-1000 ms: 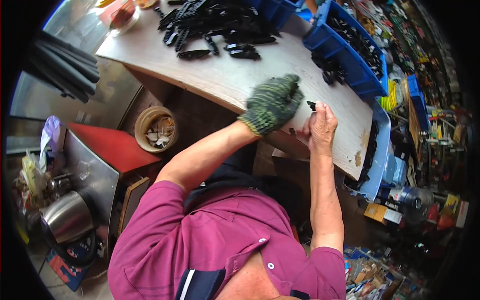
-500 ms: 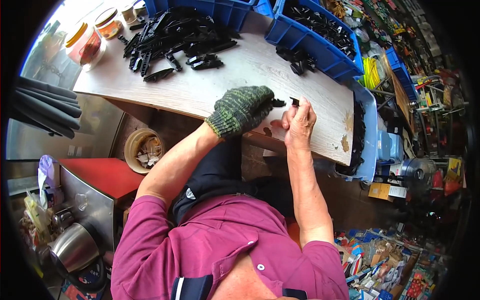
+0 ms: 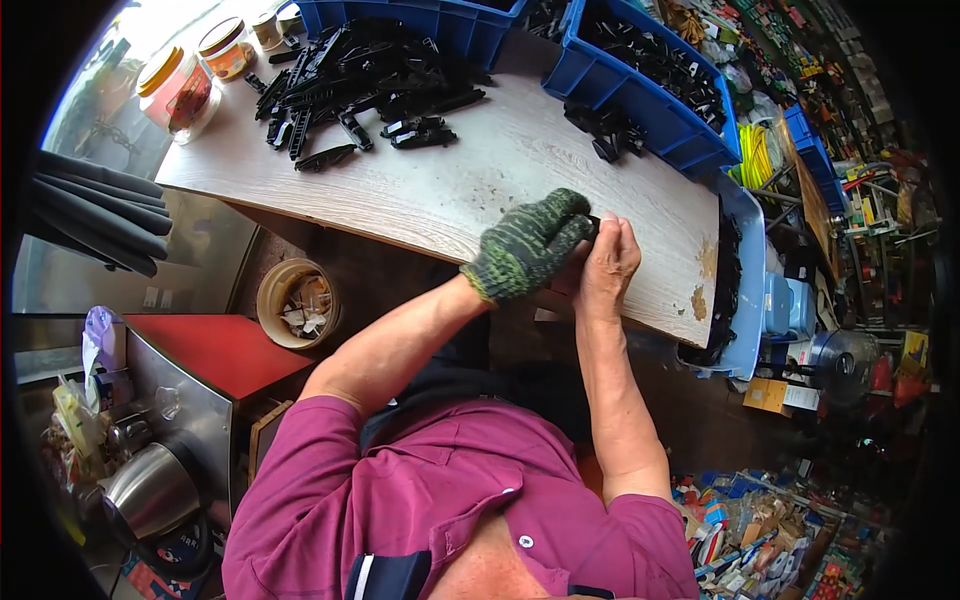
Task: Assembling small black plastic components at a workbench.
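Observation:
My left hand (image 3: 535, 245), in a dark green and black knitted glove, is closed above the front edge of the wooden table (image 3: 420, 205). Bare and closed, my right hand (image 3: 609, 262) meets it fingertip to fingertip. Between them a bit of a small black plastic part (image 3: 594, 226) shows; the fingers hide most of it. Farther back on the left lies a heap of long black plastic parts (image 3: 350, 85). A smaller cluster of black pieces (image 3: 605, 132) rests beyond my right hand.
A blue crate (image 3: 638, 112) full of black pieces stands at the back right, another blue crate (image 3: 420, 28) behind the heap. Jars (image 3: 175, 95) sit at the far left corner. A pale blue tub (image 3: 748, 320) adjoins the table's right end; a waste bucket (image 3: 268, 305) is below left.
My gloved left hand has moved right to meet my right hand. The two black pieces, apart before, are now together between my fingers, mostly covered. The whole view has shifted slightly.

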### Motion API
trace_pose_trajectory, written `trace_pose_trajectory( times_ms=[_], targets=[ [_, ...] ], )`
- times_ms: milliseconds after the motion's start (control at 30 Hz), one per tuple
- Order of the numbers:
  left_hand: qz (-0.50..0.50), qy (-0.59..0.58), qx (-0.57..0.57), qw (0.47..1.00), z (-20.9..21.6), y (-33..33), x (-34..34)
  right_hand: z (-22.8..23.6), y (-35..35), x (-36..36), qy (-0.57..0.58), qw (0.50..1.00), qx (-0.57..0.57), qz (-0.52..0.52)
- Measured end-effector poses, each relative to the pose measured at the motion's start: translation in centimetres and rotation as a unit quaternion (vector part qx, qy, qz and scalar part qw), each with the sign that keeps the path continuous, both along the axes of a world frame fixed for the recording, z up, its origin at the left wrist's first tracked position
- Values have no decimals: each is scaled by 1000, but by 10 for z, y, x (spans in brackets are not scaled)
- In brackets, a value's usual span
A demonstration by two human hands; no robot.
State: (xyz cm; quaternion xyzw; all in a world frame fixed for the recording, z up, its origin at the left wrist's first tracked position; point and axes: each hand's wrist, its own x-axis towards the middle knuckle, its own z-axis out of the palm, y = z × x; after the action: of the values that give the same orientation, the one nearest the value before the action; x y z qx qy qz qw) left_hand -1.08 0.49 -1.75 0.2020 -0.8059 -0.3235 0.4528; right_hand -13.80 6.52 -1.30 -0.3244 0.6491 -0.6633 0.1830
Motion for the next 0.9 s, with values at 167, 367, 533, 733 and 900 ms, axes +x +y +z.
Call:
trace_pose_trajectory(
  times_ms=[167,367,533,733,900],
  targets=[
    [-84,18,220,972,15,-1,-2,10,0,10,-90,995,-41,-25],
    [-50,3,211,976,16,-8,7,-11,3,-8,-62,998,5,0],
    [-7,26,206,978,13,10,-18,13,0,6,-54,998,-14,-7],
    [3,-20,149,989,14,9,-15,15,8,1,-74,996,-15,36],
    [242,-204,20,948,27,-41,46,22,4,6,-185,981,-1,50]
  ],
)
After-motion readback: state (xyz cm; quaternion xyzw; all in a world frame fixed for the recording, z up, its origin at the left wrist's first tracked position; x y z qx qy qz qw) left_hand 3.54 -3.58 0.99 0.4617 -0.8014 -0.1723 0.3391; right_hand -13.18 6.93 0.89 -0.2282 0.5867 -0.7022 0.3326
